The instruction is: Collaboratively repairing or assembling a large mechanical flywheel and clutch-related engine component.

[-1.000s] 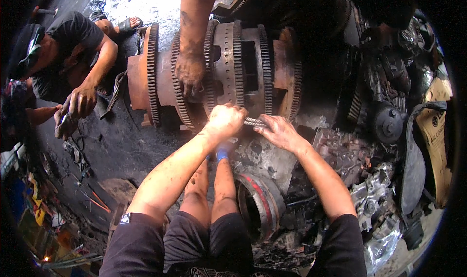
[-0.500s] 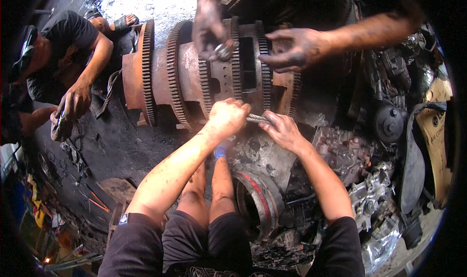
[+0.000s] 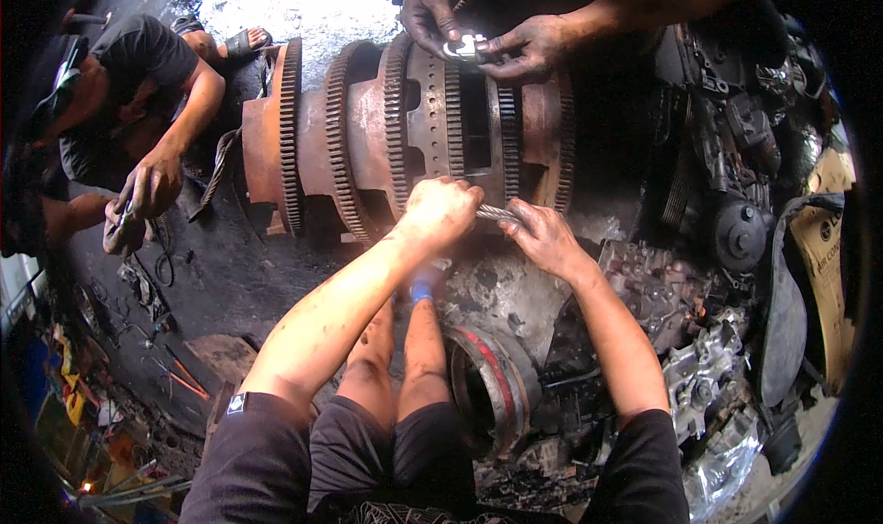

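A grey twisted wire rope (image 3: 498,213) stretches between my two hands in front of a row of rusty toothed ring gears. My left hand (image 3: 443,209) is closed in a fist round its left part. Thumb and fingers of my right hand (image 3: 544,237) grip the rope a little further right. Just beyond my hands stand the brown ring gears (image 3: 397,124), on edge on thick drum-like housings. Across them, a co-worker's two hands (image 3: 526,49) hold a small shiny metal clamp-like piece (image 3: 464,47).
At left, a crouching person's hand (image 3: 152,185) holds a small object I cannot make out. Another wire rope length (image 3: 216,176) lies by the gears. Near my legs stands a metal ring housing (image 3: 492,386) with a red band. Engine parts (image 3: 704,377) and a cardboard box (image 3: 826,276) crowd the right side.
The co-worker's hands have come together on the metal piece, further back over the gears. My hands keep hold of the wire rope, shifted slightly right in the picture.
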Motion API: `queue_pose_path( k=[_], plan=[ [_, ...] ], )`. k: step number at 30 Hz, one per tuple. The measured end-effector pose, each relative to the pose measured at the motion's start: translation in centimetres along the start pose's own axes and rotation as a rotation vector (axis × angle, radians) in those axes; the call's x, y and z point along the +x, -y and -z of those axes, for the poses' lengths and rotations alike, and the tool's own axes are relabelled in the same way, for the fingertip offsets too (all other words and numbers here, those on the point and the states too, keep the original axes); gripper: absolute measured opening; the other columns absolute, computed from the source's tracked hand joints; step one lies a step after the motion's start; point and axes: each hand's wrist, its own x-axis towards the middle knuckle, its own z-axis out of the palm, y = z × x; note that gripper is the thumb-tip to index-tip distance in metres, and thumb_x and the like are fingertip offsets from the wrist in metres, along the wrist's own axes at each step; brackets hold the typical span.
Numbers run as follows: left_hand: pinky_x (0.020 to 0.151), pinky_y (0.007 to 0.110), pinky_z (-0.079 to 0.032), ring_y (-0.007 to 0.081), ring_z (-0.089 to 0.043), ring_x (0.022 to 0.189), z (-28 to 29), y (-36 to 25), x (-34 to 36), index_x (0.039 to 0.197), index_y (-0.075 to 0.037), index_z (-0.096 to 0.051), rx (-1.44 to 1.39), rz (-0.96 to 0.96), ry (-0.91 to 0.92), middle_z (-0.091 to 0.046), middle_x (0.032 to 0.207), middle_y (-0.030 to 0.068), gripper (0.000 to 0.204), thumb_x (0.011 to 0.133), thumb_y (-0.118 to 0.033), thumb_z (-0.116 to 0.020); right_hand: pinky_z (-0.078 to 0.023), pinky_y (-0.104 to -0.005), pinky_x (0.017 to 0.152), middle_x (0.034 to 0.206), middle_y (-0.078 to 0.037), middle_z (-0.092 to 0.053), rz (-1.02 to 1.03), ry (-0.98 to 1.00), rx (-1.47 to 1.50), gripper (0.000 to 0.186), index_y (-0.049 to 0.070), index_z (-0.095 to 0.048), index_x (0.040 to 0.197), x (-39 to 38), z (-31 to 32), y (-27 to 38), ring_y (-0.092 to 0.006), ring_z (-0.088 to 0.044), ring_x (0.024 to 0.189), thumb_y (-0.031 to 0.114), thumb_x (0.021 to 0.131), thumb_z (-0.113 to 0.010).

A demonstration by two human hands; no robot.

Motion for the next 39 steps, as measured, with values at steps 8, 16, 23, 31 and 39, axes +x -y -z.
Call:
queue_pose_path(
  k=[8,16,23,31,39],
  plan=[
    [0.078,0.041,-0.055,0.0294,-0.07,0.086,0.2,-0.1,-0.5,0.089,-0.01,-0.069,0.021,0.068,0.06,-0.07,0.084,0.0111,0.016,0.085,-0.018,-0.055,-0.049,-0.044,0.095,0.117,-0.024,-0.065,0.026,0.07,-0.123,0.049,-0.003,-0.061,0.122,0.6,1.2,1.0,-0.039,-0.062,0.109,0.038,0.095,-0.059],
    [0.078,0.042,-0.056,0.03,-0.071,0.086,0.8,-1.4,0.1,0.091,-0.01,-0.069,0.057,0.101,0.133,-0.072,0.085,0.0121,0.018,0.087,-0.018,-0.053,-0.05,-0.0448,0.093,0.114,-0.025,-0.066,-0.042,0.118,-0.06,0.051,0.0,-0.061,0.122,0.1,1.6,-0.2,-0.0401,-0.062,0.108,0.043,0.094,-0.058],
    [0.058,0.047,-0.055,0.0332,-0.067,0.059,-2.2,-1.5,-3.4,0.071,-0.01,-0.07,-0.062,0.153,0.081,-0.067,0.067,0.0145,0.02,0.08,-0.025,-0.059,-0.041,-0.0425,0.106,0.131,-0.023,-0.059,-0.105,0.186,-0.089,0.062,0.003,-0.054,0.136,-1.9,-0.2,0.4,-0.037,-0.055,0.122,0.05,0.096,-0.054],
    [0.066,0.044,-0.057,0.0303,-0.072,0.072,-7.1,-5.8,-7.3,0.075,-0.012,-0.07,-0.155,0.228,0.167,-0.072,0.078,0.0126,0.02,0.083,-0.024,-0.055,-0.047,-0.0468,0.096,0.11,-0.022,-0.067,0.016,0.402,-0.131,0.047,0.006,-0.063,0.119,-3.8,-0.9,0.2,-0.039,-0.061,0.109,0.043,0.09,-0.063],
    [0.07,0.043,-0.057,0.0311,-0.072,0.077,-6.5,-5.9,-7.4,0.082,-0.011,-0.074,-0.185,0.298,0.154,-0.073,0.082,0.0134,0.021,0.084,-0.023,-0.057,-0.048,-0.0485,0.093,0.103,-0.025,-0.067,0.022,0.502,-0.17,0.045,0.004,-0.061,0.121,-2.7,-1.9,0.9,-0.0423,-0.062,0.103,0.038,0.092,-0.061]
  ],
)
